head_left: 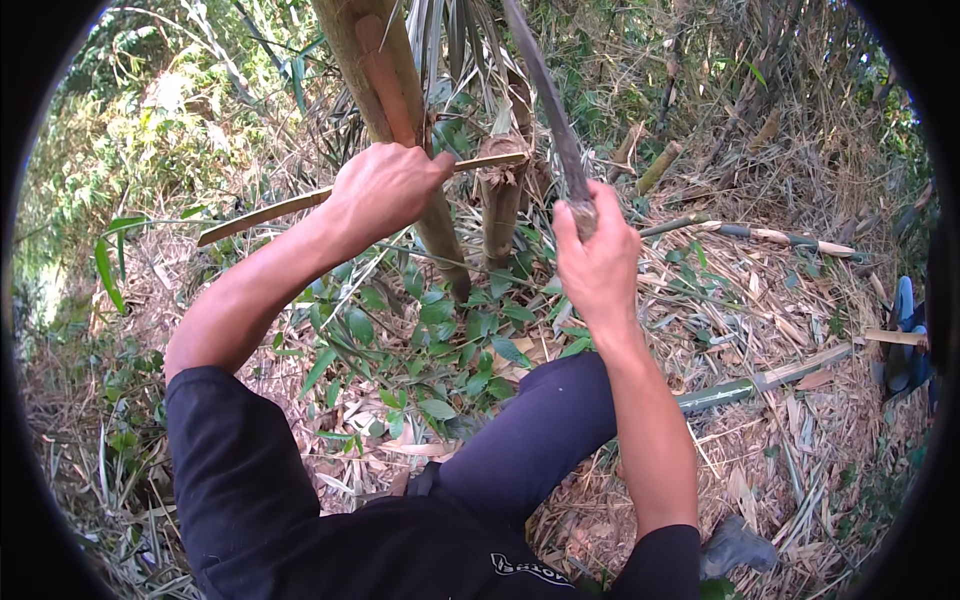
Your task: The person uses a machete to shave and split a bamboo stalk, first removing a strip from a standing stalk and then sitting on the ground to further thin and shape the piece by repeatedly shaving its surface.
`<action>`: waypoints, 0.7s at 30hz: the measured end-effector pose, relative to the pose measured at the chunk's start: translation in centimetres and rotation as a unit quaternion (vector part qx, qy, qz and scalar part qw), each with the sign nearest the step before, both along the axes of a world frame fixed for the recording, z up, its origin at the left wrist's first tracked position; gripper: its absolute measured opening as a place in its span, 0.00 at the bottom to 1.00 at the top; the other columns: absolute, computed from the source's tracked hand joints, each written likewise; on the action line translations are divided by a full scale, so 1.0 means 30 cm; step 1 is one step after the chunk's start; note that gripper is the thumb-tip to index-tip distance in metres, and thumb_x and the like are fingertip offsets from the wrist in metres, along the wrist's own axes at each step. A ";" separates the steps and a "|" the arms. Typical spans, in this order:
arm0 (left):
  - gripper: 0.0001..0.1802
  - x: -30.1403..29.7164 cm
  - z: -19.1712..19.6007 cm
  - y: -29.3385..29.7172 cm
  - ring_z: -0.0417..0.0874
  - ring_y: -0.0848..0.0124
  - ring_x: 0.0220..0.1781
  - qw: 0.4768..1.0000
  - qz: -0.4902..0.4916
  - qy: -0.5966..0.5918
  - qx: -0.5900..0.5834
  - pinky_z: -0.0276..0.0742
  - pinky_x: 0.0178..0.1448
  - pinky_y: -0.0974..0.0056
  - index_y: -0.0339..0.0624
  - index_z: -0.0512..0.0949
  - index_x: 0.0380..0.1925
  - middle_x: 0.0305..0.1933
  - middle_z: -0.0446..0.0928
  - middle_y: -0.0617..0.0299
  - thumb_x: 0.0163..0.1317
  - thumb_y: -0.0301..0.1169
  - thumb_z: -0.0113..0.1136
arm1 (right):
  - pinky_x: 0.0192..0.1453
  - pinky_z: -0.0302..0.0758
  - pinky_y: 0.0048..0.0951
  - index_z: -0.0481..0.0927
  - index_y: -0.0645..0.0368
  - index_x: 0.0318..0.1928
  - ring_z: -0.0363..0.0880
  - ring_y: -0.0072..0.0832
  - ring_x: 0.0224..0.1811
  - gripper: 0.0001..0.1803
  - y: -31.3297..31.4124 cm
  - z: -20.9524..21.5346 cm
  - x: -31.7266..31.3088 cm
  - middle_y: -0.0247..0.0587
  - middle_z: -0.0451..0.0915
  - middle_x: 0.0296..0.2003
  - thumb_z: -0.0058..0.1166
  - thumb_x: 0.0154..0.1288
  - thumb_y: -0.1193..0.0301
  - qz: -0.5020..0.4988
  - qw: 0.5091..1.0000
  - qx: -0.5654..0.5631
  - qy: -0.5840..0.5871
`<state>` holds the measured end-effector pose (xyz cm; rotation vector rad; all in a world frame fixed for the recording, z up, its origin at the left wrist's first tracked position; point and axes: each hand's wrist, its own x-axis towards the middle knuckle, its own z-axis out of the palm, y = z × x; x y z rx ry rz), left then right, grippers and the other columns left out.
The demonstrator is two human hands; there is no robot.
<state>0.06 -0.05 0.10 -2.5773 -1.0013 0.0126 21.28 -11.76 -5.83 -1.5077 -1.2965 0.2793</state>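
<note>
Closed around a thin split bamboo strip [265, 213] is my left hand [390, 188]. The strip runs from the left across to the right, and its right end lies at the top of a cut bamboo stump [500, 215]. My right hand [600, 255] grips the lower end of a machete [548, 95], whose long dark blade points up and slightly left. The blade stands apart from the strip, to its right. Just behind my left hand rises a thick bamboo culm [365, 60] with a reddish-brown scar on its side.
Green leafy plants [450, 330] grow around the stump's foot. A cut green bamboo pole [740, 390] lies on dry leaf litter to the right. Another thin pole [770, 236] lies farther off. Blue footwear [905, 330] shows at the right edge, and a grey boot [738, 548] near my right elbow.
</note>
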 end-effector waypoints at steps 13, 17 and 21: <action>0.08 0.009 0.008 0.013 0.80 0.61 0.17 0.999 -0.003 0.032 0.001 0.71 0.16 0.55 0.40 0.76 0.42 0.14 0.73 0.57 0.64 0.28 0.52 | 0.31 0.75 0.40 0.79 0.68 0.38 0.82 0.43 0.23 0.13 0.126 -0.119 -0.003 0.50 0.81 0.21 0.56 0.66 0.67 -0.023 0.998 -0.059 -0.014; 0.08 -0.014 -0.007 0.026 0.81 0.61 0.17 0.999 -0.038 0.021 0.024 0.72 0.16 0.54 0.39 0.75 0.41 0.14 0.74 0.57 0.63 0.27 0.53 | 0.27 0.73 0.33 0.78 0.68 0.38 0.80 0.32 0.18 0.13 0.119 0.060 -0.037 0.46 0.80 0.19 0.56 0.67 0.67 -0.030 0.989 0.134 0.048; 0.08 -0.004 0.004 0.024 0.82 0.60 0.18 0.997 -0.064 0.018 0.040 0.73 0.18 0.55 0.39 0.75 0.41 0.14 0.75 0.57 0.62 0.27 0.54 | 0.29 0.75 0.36 0.78 0.69 0.34 0.81 0.36 0.19 0.13 0.146 -0.026 -0.056 0.47 0.81 0.20 0.56 0.65 0.68 -0.078 0.990 0.082 0.080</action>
